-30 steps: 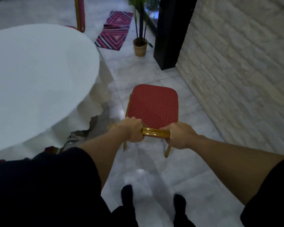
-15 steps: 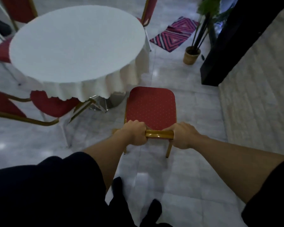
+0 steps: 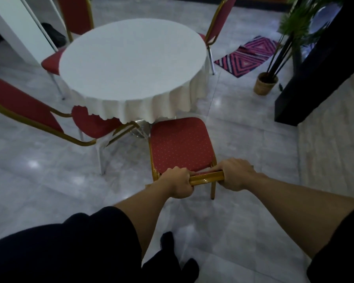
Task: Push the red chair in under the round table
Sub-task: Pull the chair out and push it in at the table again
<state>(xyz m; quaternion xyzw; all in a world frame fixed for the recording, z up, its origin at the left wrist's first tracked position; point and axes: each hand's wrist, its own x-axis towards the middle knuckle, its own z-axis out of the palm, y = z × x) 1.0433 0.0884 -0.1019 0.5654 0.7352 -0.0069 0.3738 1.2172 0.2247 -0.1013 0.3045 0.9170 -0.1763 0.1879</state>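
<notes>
A pale marble-look floor (image 3: 243,123) fills the view, glossy with light spots, and a stone-faced wall (image 3: 333,160) runs down the right side behind a black panel (image 3: 315,78). On the floor stands the round table (image 3: 131,60), covered by a white cloth whose scalloped hem hangs in folds around the edge. Three other red chairs ring it: one at the near left (image 3: 49,119) with its seat partly under the hem, one at the far left (image 3: 74,21), and one at the far right (image 3: 217,23). The red chair (image 3: 180,144) of the task stands at the near right of the table, its dotted seat facing up and its front edge just at the hanging cloth, most of the seat out in the open. Its gold frame shows along the seat sides and at one rear leg on the floor. Right of the table lies a pink-and-dark striped rug (image 3: 249,56), and near it a potted plant (image 3: 266,82) in a woven pot. Both hands are closed around the chair's gold top rail (image 3: 205,178): the left hand (image 3: 177,183) at the rail's left end, the right hand (image 3: 236,173) at its right end, bare forearms reaching forward from dark sleeves. Below, dark shoes (image 3: 168,244) stand on the floor.
</notes>
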